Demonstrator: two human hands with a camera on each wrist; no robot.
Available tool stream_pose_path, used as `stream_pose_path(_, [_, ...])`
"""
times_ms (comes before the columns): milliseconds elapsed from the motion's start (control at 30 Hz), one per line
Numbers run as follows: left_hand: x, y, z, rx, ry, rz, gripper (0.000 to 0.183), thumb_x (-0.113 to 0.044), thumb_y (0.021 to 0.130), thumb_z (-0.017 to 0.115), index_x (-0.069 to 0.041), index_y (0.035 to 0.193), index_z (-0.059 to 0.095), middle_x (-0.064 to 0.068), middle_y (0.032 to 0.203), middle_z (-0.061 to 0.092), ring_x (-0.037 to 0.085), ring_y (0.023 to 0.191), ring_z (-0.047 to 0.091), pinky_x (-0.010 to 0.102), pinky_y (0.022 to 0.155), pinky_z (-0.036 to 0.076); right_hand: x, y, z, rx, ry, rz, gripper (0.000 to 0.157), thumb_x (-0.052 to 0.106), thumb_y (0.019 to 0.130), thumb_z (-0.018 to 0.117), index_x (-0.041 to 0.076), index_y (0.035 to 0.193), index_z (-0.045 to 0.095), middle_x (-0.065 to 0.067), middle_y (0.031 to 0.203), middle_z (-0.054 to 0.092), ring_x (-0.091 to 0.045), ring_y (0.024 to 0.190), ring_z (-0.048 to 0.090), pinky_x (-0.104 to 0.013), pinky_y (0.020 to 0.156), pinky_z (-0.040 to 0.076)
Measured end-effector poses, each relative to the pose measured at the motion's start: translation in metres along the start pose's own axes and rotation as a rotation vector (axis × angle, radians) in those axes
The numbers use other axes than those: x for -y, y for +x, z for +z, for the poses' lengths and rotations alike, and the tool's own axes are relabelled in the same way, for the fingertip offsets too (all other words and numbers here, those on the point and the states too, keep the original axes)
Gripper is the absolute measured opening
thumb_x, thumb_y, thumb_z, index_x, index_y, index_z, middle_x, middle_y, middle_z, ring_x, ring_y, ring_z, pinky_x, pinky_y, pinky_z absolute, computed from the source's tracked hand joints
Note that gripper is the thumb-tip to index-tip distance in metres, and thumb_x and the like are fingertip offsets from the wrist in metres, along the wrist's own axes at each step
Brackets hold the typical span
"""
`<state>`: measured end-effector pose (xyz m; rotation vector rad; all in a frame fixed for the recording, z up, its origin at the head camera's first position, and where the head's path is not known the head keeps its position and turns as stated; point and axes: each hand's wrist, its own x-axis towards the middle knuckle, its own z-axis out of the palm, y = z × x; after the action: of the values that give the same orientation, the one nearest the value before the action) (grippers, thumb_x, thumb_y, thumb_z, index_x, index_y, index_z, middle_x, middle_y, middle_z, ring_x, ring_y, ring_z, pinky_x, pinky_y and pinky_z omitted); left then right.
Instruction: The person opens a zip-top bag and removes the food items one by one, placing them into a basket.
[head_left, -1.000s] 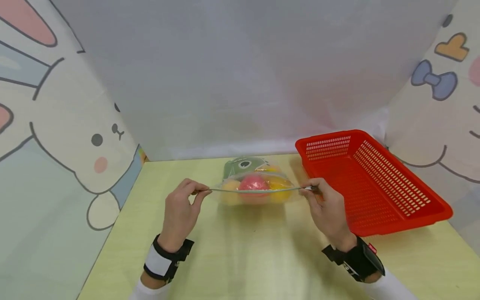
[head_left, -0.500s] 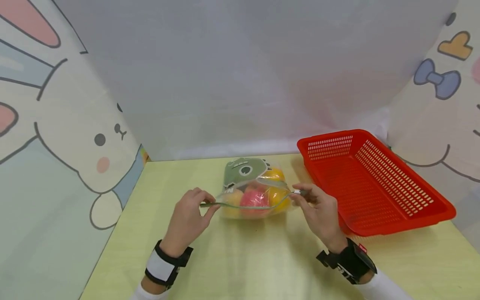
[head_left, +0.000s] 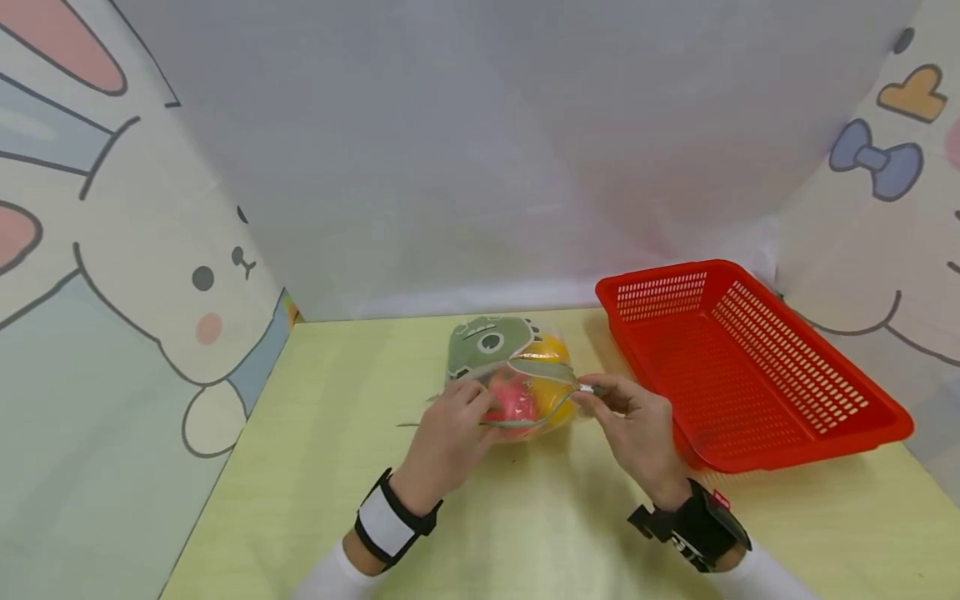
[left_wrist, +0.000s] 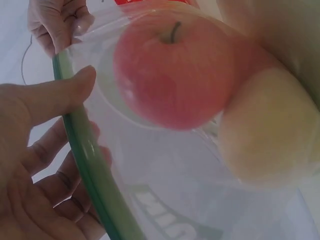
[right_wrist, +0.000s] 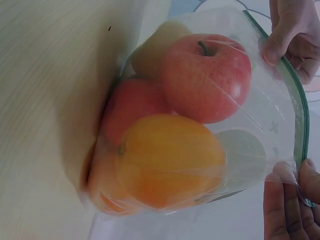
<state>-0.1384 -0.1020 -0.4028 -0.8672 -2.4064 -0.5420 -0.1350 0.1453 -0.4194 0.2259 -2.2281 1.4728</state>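
A clear zip bag (head_left: 551,417) with a green cartoon print (head_left: 483,343) and a green zip edge sits in front of me with fruit inside. Through its plastic show red apples (right_wrist: 207,80), oranges (right_wrist: 172,160) and a pale yellow fruit (left_wrist: 270,130). My left hand (head_left: 450,433) pinches the green zip strip (left_wrist: 85,145) between thumb and fingers, near the middle of the opening. At the opening's right end my right hand (head_left: 633,425) pinches the bag's corner, where a small white piece (head_left: 588,388) shows at the fingertips. In the right wrist view, the fruit-filled bottom rests at the tabletop.
A red plastic basket (head_left: 750,367) with slotted walls stands to the right, just beyond my right hand. The pale yellow tabletop (head_left: 352,375) meets a white back wall (head_left: 480,167). Side panels carry cartoon rabbits (head_left: 165,275).
My left hand has slid rightward along the zip strip from the left corner toward the middle. The opening has come lower and nearer, its strip now bent; my right hand has shifted slightly left and down.
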Motion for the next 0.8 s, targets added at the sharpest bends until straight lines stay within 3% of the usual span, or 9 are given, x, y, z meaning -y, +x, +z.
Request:
stream_pose_path(200, [-0.021, 0.023, 0.009, 0.008, 0.016, 0.095, 0.034, -0.025, 0.078, 0.095, -0.012, 0.1, 0.072, 0.002, 0.109, 0.074, 0.023, 0.106, 0.069, 0.035, 0.088, 0.059, -0.004, 0.0, -0.003, 0.007, 0.048, -0.073, 0.024, -0.008, 0.089, 0.076, -0.006, 0.112, 0.078, -0.024, 0.1, 0.081, 0.01, 0.076, 0.07, -0.011, 0.074, 0.059])
stream_pose_path(433, [-0.036, 0.041, 0.009, 0.081, 0.042, 0.09, 0.029, -0.019, 0.087, 0.088, -0.01, 0.111, 0.074, 0.002, 0.105, 0.073, 0.021, 0.101, 0.069, 0.03, 0.087, 0.061, -0.009, 0.002, -0.007, 0.036, 0.095, -0.227, 0.039, -0.022, 0.088, 0.066, -0.012, 0.125, 0.071, -0.032, 0.106, 0.077, 0.015, 0.088, 0.072, -0.013, 0.08, 0.059])
stream_pose_path(633, [-0.039, 0.052, 0.015, 0.106, 0.056, 0.094, 0.026, -0.015, 0.092, 0.083, -0.012, 0.117, 0.075, 0.001, 0.102, 0.073, 0.018, 0.095, 0.07, 0.032, 0.081, 0.057, -0.008, 0.003, -0.007, -0.014, 0.166, -0.175, 0.023, -0.023, 0.087, 0.068, -0.013, 0.107, 0.072, -0.028, 0.097, 0.078, 0.006, 0.084, 0.076, -0.018, 0.078, 0.062])
stream_pose_path(800, [-0.043, 0.061, 0.023, 0.15, 0.057, 0.087, 0.016, -0.021, 0.1, 0.074, -0.016, 0.115, 0.077, -0.003, 0.106, 0.075, 0.011, 0.096, 0.072, 0.025, 0.075, 0.058, -0.008, 0.0, -0.004, 0.024, 0.153, -0.131, 0.016, -0.019, 0.09, 0.067, -0.012, 0.103, 0.073, -0.028, 0.096, 0.078, 0.01, 0.085, 0.075, -0.017, 0.078, 0.062])
